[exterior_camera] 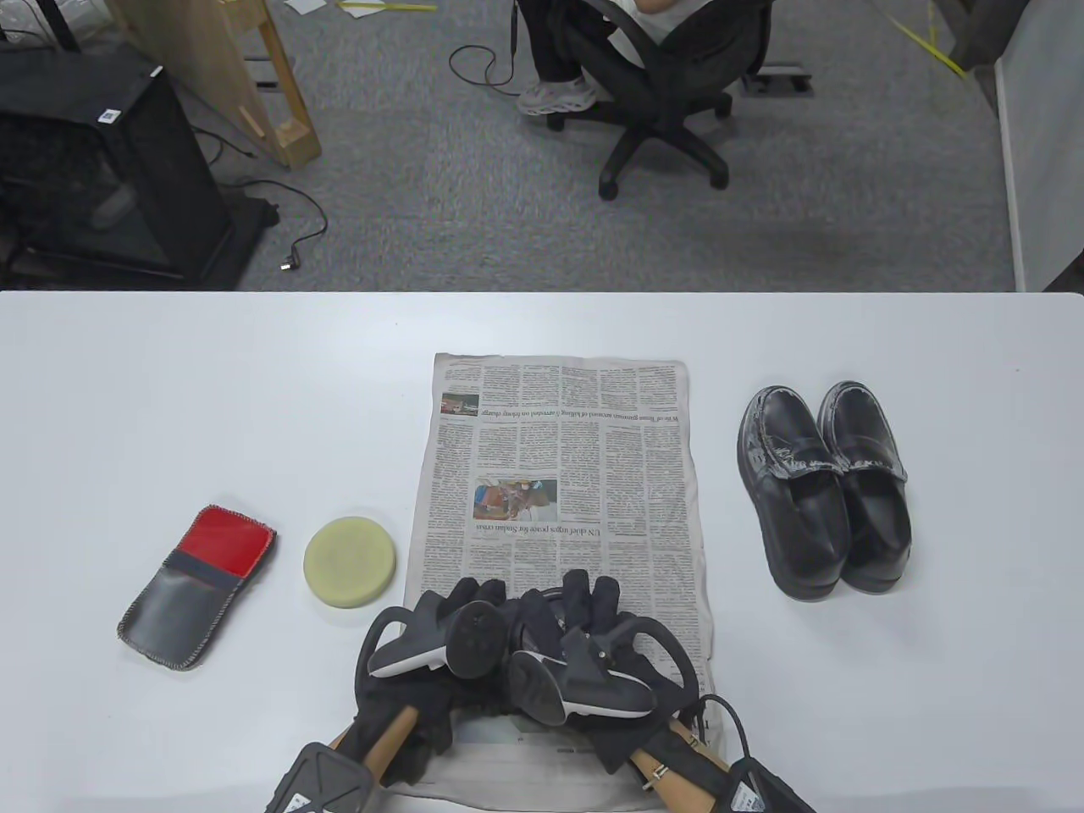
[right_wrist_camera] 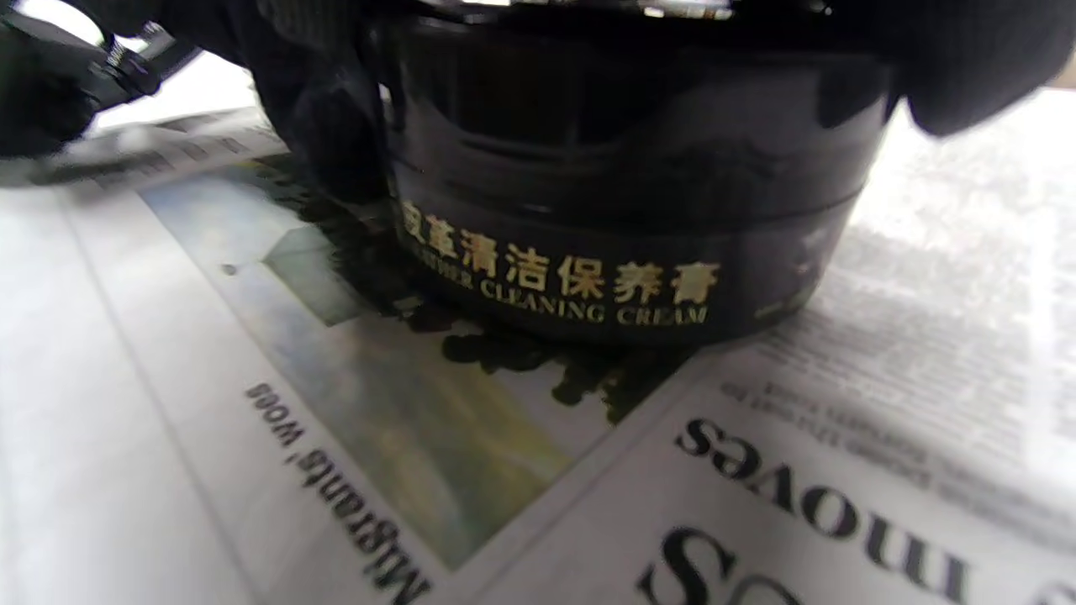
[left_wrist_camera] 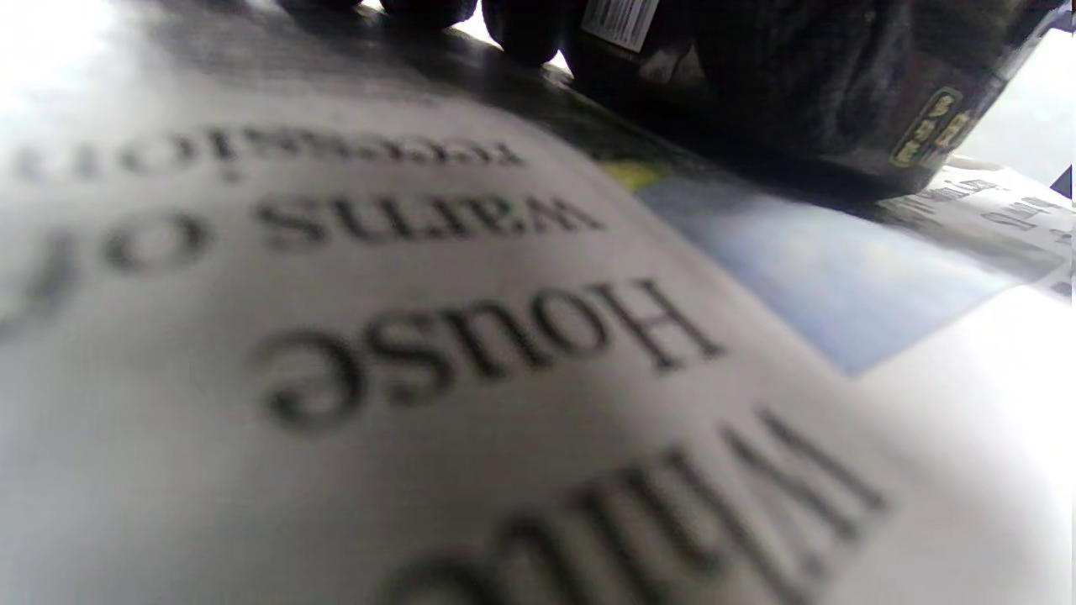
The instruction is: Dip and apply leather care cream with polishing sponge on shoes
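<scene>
A black jar of leather cleaning cream (right_wrist_camera: 622, 193) with gold lettering stands on the newspaper (exterior_camera: 559, 457) near the table's front edge. In the table view both gloved hands cover it. My right hand (exterior_camera: 589, 605) grips the jar around its lid, fingers curled over the top rim. From the left, my left hand (exterior_camera: 461, 610) holds the jar (left_wrist_camera: 799, 84), fingertips (left_wrist_camera: 521, 25) down by the paper. The round pale yellow polishing sponge (exterior_camera: 350, 561) lies left of the newspaper, untouched. A pair of worn black loafers (exterior_camera: 821, 487) stands side by side to the right of the paper.
A red and grey cloth mitt (exterior_camera: 199, 584) lies at the left, beyond the sponge. The white table (exterior_camera: 169, 406) ends at its far edge, past which a person sits on an office chair (exterior_camera: 660, 110) on grey carpet.
</scene>
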